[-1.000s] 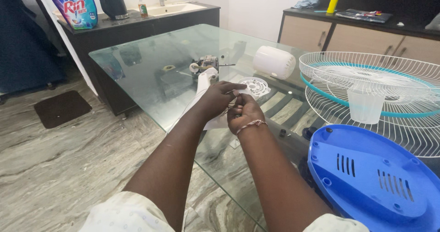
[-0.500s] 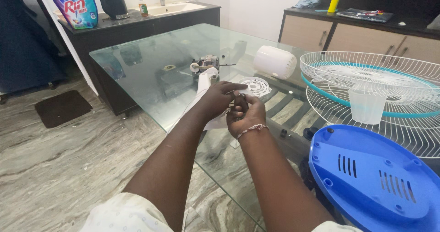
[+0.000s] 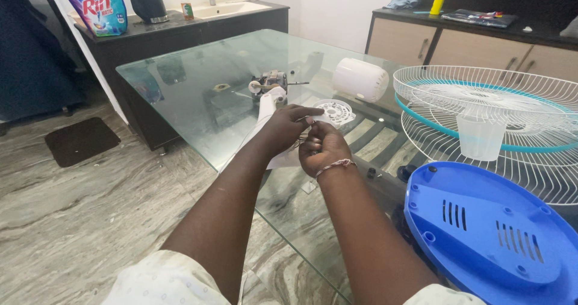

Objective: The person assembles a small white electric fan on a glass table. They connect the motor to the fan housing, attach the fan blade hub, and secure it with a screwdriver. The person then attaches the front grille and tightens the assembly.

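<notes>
Thin wires (image 3: 303, 137) run between the two hands, pinched above the near part of the glass worktop (image 3: 198, 88); they are too fine to tell which way their ends point, but the white fan neck (image 3: 269, 109) they seem to come from lies with its long axis running from the hands away toward the far side of the worktop. The left hand (image 3: 284, 128) is closed around the wires and the near part of that white neck, its forefinger stretched out toward the right hand. The right hand (image 3: 323, 147), a thin bracelet at its wrist, is clenched with its fingertips pinching the wires just beside the left hand's fingers; the two hands touch. Just beyond the left hand, at the far end of the neck, sits the bare fan motor (image 3: 272, 81), its shaft pointing to the right. Just past the fingertips lies a round white vented cover (image 3: 334, 112), and farther off a white cylindrical housing (image 3: 360, 80) rests on its side. To the right of the right hand stand stacked white wire fan guards (image 3: 530, 154) with a teal rim, a translucent cup-like piece (image 3: 479, 136) on them. Nearer, below and right of the right wrist, lies a blue fan base (image 3: 487, 233).
</notes>
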